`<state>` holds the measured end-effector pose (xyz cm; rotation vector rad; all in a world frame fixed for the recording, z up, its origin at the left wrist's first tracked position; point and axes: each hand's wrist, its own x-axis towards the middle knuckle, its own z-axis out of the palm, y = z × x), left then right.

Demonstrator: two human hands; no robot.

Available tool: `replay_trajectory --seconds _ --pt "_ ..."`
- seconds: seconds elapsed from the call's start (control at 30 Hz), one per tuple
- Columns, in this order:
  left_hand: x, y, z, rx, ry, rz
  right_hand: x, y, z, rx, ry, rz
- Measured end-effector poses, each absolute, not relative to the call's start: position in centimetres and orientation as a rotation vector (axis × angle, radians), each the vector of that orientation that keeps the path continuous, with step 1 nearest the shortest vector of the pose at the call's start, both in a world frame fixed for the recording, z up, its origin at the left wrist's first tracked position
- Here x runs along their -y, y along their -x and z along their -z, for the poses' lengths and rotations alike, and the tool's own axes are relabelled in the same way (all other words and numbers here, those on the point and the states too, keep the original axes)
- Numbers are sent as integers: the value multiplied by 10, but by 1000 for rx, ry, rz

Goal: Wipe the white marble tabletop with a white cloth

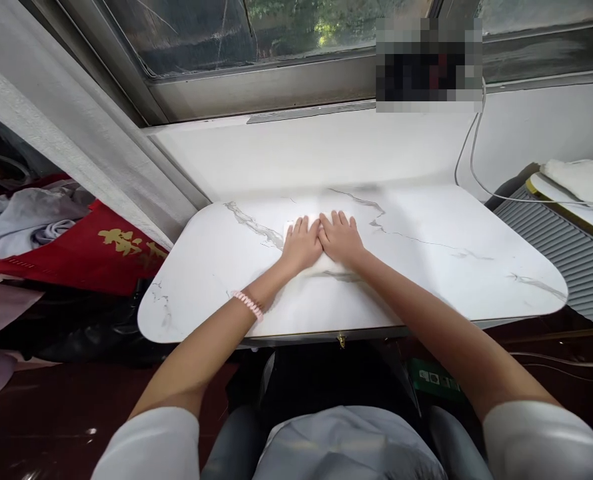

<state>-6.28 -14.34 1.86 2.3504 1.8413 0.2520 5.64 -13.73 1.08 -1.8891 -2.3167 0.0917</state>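
On the grey-veined tabletop [456,273], a plain off-white cloth [321,267] lies largely covered by flat, unclenched hands [302,248] [341,240].

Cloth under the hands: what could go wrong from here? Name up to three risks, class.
The white cloth might slide beneath the left hand and right hand on the smooth-looking table. Its edges, white on white, could be missed. The left wrist's bracelet might catch on the table's front edge.

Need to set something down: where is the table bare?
Both table ends, outside the left arm and right arm; also the strip along the wall. Crowded: the middle, where left hand and right hand partly cover something white.
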Motion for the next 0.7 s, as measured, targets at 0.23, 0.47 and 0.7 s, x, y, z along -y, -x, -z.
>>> replay_trajectory --seconds 0.23,0.47,0.7 --pt "57 95 -7 -1875 -2359 -449 53 -25 -4 2210 1821 -135" --pt "2 126 0 -1813 -2330 -547 14 2 0 2132 1710 -59" --pt "-3 139 8 -1823 -2327 -511 13 10 1 2194 1661 -86"
